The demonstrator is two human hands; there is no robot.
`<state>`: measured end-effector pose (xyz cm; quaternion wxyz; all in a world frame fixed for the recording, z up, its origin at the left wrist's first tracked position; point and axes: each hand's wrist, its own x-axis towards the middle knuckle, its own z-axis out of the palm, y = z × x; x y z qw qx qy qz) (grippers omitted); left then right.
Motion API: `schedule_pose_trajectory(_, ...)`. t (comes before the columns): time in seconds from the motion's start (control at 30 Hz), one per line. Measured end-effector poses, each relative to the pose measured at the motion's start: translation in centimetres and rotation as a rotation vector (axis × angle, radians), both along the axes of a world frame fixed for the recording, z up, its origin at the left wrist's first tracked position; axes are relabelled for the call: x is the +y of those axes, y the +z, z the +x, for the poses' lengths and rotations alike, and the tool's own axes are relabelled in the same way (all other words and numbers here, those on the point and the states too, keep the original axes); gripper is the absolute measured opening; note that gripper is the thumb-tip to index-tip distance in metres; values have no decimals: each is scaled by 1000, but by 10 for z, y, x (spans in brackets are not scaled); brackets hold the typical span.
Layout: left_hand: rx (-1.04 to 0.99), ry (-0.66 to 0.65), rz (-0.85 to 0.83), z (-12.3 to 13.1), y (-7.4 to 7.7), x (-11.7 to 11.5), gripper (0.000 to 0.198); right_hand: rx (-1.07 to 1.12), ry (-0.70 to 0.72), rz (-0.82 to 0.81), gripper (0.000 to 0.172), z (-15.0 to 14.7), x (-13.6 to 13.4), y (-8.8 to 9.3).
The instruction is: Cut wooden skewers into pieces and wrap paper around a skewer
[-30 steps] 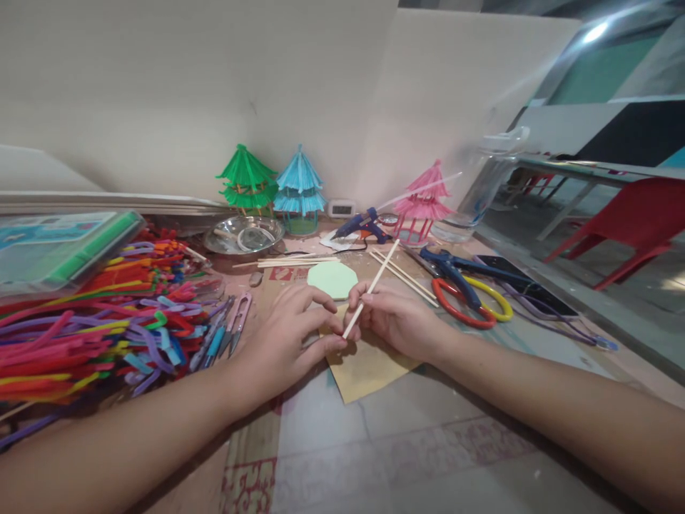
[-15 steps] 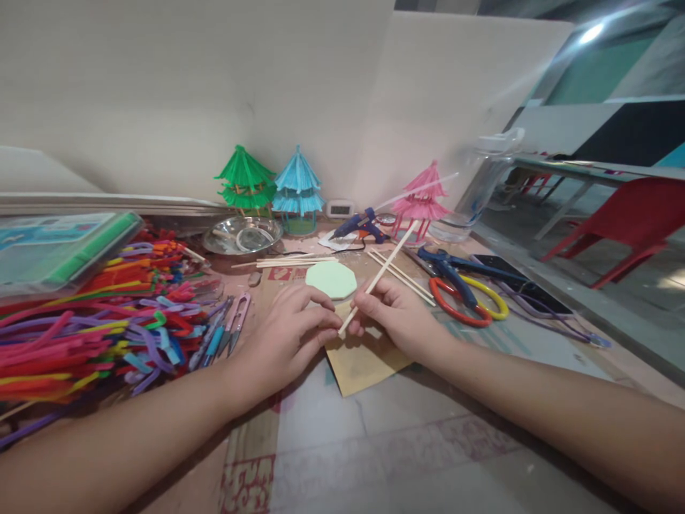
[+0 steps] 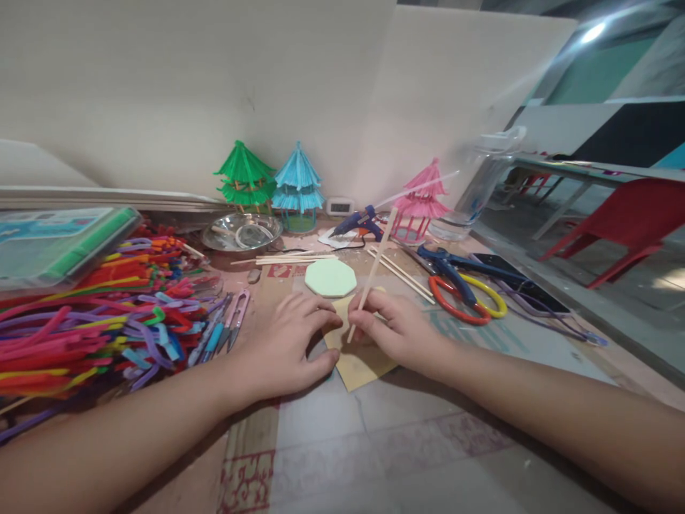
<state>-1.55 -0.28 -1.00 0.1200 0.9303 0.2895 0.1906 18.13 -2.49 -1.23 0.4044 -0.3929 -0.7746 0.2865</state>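
Observation:
A thin pale wooden stick (image 3: 377,260) is pinched between the thumb and fingers of my right hand (image 3: 393,325), tilted with its upper end leaning right. My left hand (image 3: 294,339) rests to the left, thumb and fingers apart with nothing between them. Under both hands lies a tan sandpaper-like sheet (image 3: 358,371), partly hidden. Just beyond them is a pale green octagonal piece (image 3: 330,278), flat on the table. More wooden sticks (image 3: 401,275) lie to its right, and another group of sticks (image 3: 292,260) lies behind it.
Colourful pipe cleaners (image 3: 107,321) are heaped at left beside a plastic case (image 3: 64,246). Behind stand green (image 3: 244,175), blue (image 3: 297,187) and pink (image 3: 422,196) small pavilions, a metal bowl (image 3: 242,233) and a glue gun (image 3: 358,223). Scissors (image 3: 460,300) and a phone (image 3: 519,285) lie right.
The fingers of my left hand have come off the stick's lower end and spread apart. In my right hand the stick now stands steeper.

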Motion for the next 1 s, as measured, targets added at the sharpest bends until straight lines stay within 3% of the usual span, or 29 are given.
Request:
schedule_pose_trajectory(0.23,86,-25,-25,0,-1,-4,34,-306,220,243,20,-4,-8,2)
schedule_pose_trajectory(0.47,107,21,-56,2,-1,-6,40,-399,47,302,15,7,9,-1)
schedule_pose_trajectory(0.6,109,14,-71,2,2,-6,35,-361,184,264,17,5,5,0)
schedule_pose_trajectory(1.0,72,9,-42,0,-4,-3,38,-460,119,297,13,3,1,3)
